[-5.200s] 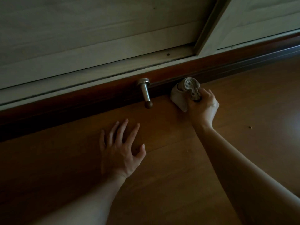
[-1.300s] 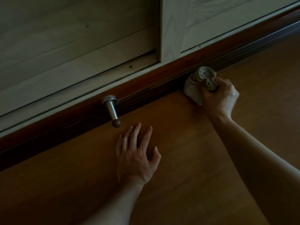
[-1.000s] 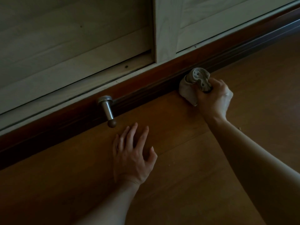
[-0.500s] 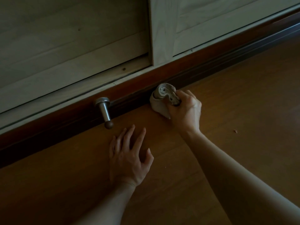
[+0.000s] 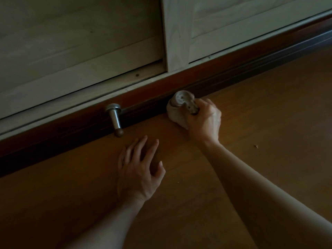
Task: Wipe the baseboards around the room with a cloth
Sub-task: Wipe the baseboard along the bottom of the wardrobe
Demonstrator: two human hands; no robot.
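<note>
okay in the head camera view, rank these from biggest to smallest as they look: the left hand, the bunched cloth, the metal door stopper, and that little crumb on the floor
1. left hand, though it sits nearer the camera, which enlarges it
2. cloth, partly hidden in the right hand
3. door stopper, close to the cloth in apparent size, so this order is unsure
4. crumb

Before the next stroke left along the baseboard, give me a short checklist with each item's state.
1. Cloth gripped in right hand: ok.
2. Cloth pressed against baseboard: ok.
3. Left hand flat on floor, bracing: ok.
4. Path left free: not ok, the door stopper sticks out of the baseboard.
5. Left hand clear of the stroke line: ok.
6. Baseboard already clean here: cannot tell, too dark.
</note>
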